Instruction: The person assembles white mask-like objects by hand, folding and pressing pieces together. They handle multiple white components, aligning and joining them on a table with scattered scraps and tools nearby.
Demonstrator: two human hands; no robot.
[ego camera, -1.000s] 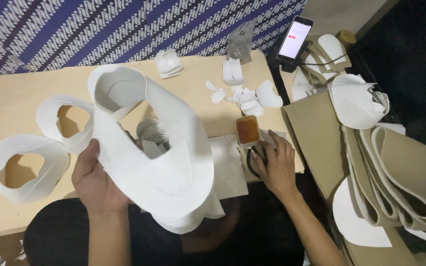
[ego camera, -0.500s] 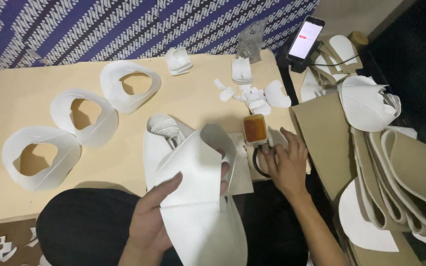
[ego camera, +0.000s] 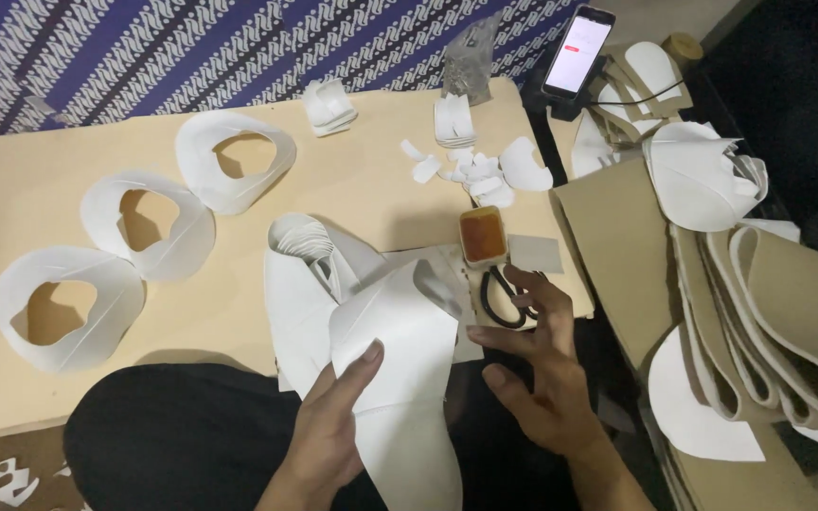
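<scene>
My left hand (ego camera: 331, 428) grips a large white curved sheet (ego camera: 400, 364) and holds it over my lap at the table's front edge. The sheet bends into a cone shape near its top. My right hand (ego camera: 543, 371) is beside it with fingers spread, and its fingertips touch the black scissors (ego camera: 501, 296) lying on the table. It holds nothing. More white sheets (ego camera: 300, 274) lie stacked under the held one.
Three white ring-shaped pieces (ego camera: 61, 305) (ego camera: 151, 225) (ego camera: 235, 157) lie on the tan table (ego camera: 381, 203). An orange-brown block (ego camera: 483, 235), a grey square (ego camera: 534, 253), white scraps (ego camera: 473, 170) and a phone (ego camera: 579, 38) are further back. Tan and white curved strips (ego camera: 769, 312) pile up at right.
My left hand lowered the big white sheet from above the table to my lap. A third ring now lies at the back. My right hand eased off the scissors, fingers spread.
</scene>
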